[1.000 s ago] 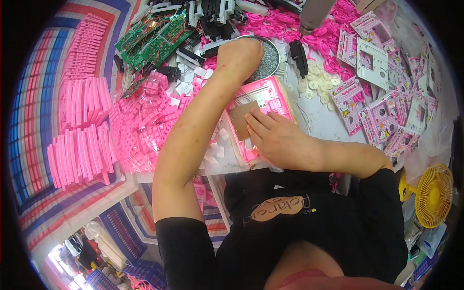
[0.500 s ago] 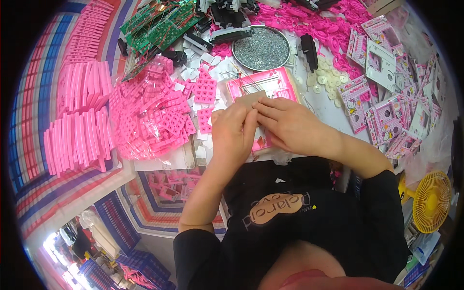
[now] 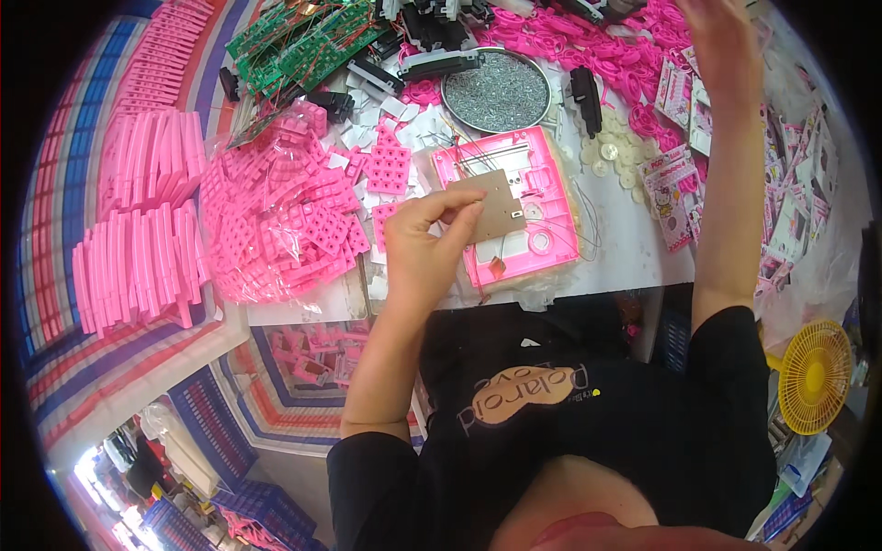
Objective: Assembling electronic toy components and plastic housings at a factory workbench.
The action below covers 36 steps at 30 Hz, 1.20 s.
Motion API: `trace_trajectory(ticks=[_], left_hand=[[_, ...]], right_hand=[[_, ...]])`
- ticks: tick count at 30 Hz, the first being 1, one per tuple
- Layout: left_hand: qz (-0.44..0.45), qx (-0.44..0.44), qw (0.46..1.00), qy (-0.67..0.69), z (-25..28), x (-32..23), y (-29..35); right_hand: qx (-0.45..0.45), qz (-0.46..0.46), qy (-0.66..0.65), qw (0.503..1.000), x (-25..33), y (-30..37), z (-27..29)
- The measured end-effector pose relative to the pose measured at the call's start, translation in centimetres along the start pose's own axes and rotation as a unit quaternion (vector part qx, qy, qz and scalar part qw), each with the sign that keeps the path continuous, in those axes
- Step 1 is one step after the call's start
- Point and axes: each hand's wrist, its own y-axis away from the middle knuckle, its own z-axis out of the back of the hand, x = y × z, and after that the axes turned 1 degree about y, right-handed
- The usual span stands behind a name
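The right hand (image 3: pixel 726 55) was lifted off the brown board (image 3: pixel 496 211) and carried well right of the left hand (image 3: pixel 424 243), beside which the pink case (image 3: pixel 548 191) was further exposed.

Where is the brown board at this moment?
In the head view, the brown board is just right of centre, its left edge in the left hand, over the open pink case.

Pinching between thumb (image 3: pixel 463 230) and curled forefinger (image 3: pixel 454 199) of left hand (image 3: pixel 421 246), slightly left of centre. Holding right arm (image 3: pixel 732 202) extended toward the far right, with right hand (image 3: pixel 724 41) blurred.
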Motion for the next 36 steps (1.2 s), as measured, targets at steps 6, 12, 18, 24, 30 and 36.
trace_trajectory(ticks=[6, 12, 18, 24, 30, 36], left_hand=[[-0.158, -0.003, 0.964, -0.212, -0.3, -1.8, 1.1], [-0.212, -0.019, 0.956, -0.201, -1.3, -0.9, 1.6], [-0.205, 0.037, 0.944, -0.256, -0.8, -2.4, 1.1], [-0.208, 0.104, 0.928, -0.290, 0.0, -3.1, 0.6], [-0.193, 0.187, 0.907, -0.324, 0.6, -4.8, -0.9], [-0.226, 0.084, 0.912, -0.331, 1.7, -3.5, -0.4]], right_hand=[[0.264, -0.035, 0.125, 0.956, -1.8, 3.1, -1.6], [0.273, -0.111, -0.211, 0.932, -2.1, 13.8, -7.0], [0.310, -0.048, -0.204, 0.927, -2.8, 15.5, -8.6], [0.321, -0.095, -0.183, 0.924, -2.9, 16.1, -9.2], [0.328, -0.090, -0.131, 0.931, -3.2, 16.2, -9.1], [0.304, -0.051, -0.108, 0.945, -4.7, 15.0, -8.0]])
